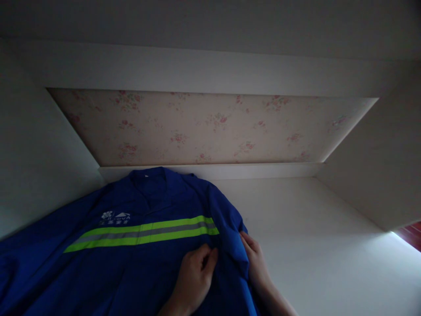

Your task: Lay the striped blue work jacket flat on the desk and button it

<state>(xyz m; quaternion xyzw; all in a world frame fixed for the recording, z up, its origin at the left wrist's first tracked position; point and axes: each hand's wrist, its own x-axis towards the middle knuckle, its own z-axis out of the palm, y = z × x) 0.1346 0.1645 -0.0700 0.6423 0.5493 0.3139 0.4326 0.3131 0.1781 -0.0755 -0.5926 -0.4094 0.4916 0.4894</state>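
A blue work jacket [131,263] with a yellow-green and grey reflective band [144,232] and a white chest logo lies spread front up on a white surface [312,245], collar toward the back wall. My left hand [195,274] rests on the jacket's front just below the band's right end, fingers curled and pinching the cloth. My right hand [255,261] lies at the jacket's right edge, fingers tucked against a fold of blue fabric near the shoulder and sleeve. The sleeve itself is folded under and mostly hidden.
The white surface sits inside a recessed alcove with white side walls [378,175] and a floral-papered back panel [210,127]. A low white ledge [263,170] runs along the back. Dim light; a bright opening shows at the far right edge [411,237].
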